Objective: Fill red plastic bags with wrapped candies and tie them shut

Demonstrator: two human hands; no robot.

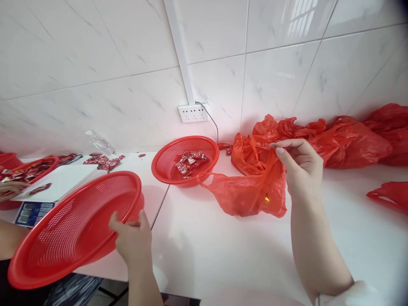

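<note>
My right hand [301, 163] pinches the upper edge of a thin red plastic bag [245, 191] between thumb and fingers. The bag hangs loosely over the table, and a small yellow spot shows through its side. My left hand [134, 238] is at the near rim of a large red perforated basket [86, 221], with thumb and fingers apart. Whether its fingers touch the rim I cannot tell. The basket is tilted, with no contents visible inside. Between my hands and farther back stands a smaller red basket [162, 163] with several small red-wrapped packets [191, 161] in it.
Red plastic bags [353, 142] are heaped along the wall at right; another red bag [392, 195] lies nearer. At left are a scale [35, 212], a co-worker's hand [12, 190], a basket of packets [38, 168] and a clear plastic bottle [101, 143]. A power socket [193, 113] is on the wall.
</note>
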